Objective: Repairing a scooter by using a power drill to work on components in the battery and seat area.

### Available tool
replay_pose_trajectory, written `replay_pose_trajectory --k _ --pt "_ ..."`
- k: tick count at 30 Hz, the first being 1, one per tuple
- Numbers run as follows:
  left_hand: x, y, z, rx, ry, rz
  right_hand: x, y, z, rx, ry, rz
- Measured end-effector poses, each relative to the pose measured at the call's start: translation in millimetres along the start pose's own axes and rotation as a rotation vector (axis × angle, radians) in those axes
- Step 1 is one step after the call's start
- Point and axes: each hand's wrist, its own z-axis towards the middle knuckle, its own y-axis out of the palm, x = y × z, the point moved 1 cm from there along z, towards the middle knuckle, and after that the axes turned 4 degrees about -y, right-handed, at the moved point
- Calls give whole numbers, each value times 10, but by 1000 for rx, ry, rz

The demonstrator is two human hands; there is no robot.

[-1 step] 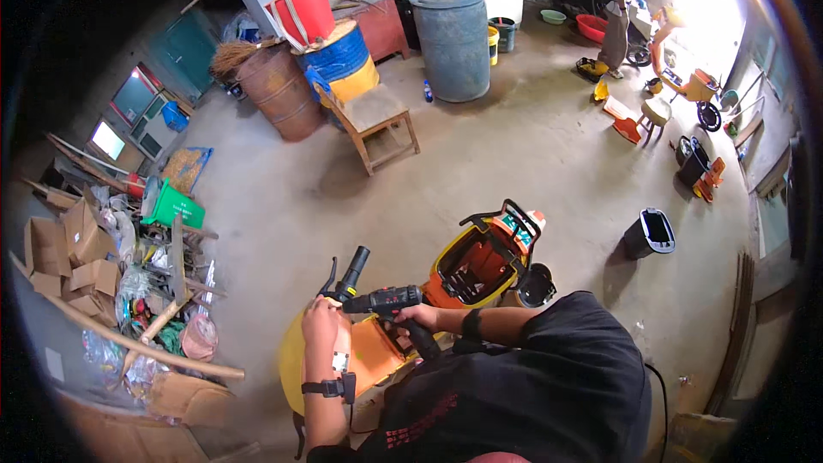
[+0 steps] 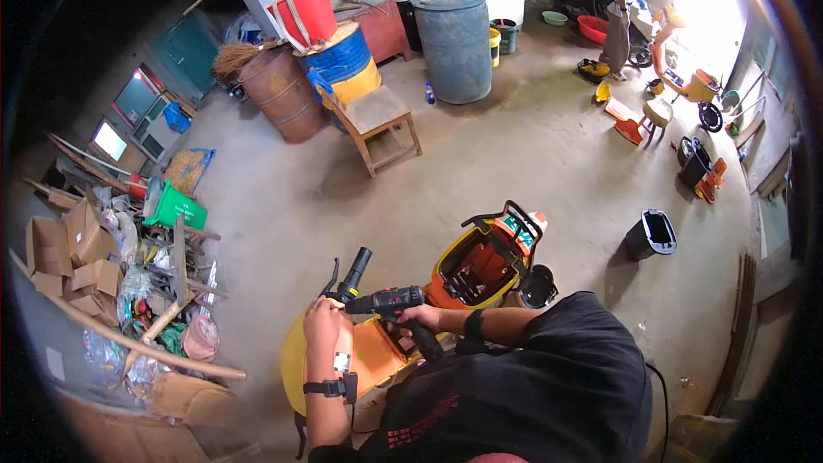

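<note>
My right hand (image 2: 423,318) is wrapped round the handle of a black cordless drill (image 2: 392,298), which points left. At the drill's front end, my left hand (image 2: 322,324) has its fingers bent in beside the handlebar; what they pinch, if anything, is hidden. Both hands are over a yellow and orange scooter (image 2: 374,348). Its black handlebar grip (image 2: 355,271) and brake lever (image 2: 330,279) stick out just beyond my left hand. To the right of the drill, the scooter's storage well (image 2: 453,245) lies uncovered, with a black rack bar around its far end.
A black bin (image 2: 649,235) stands on the floor to the right. Ahead are a wooden chair (image 2: 375,113) and several drums, one of them grey-blue (image 2: 453,47). Cardboard boxes (image 2: 86,236) and scrap crowd the left. Far right, a person (image 2: 619,13) stands near another scooter (image 2: 694,83).
</note>
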Motion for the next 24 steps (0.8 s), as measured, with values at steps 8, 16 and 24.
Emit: replay_pose_trajectory --k 8,16,24 --pt "195 -24 10 29 3 126 -77 11 -101 0 51 -19" --pt "2 53 -82 94 86 -20 -31 -358 -516 53 -95 -170" --pt "478 187 -145 5 -147 -984 137 -1112 -1767 275 -44 -557"
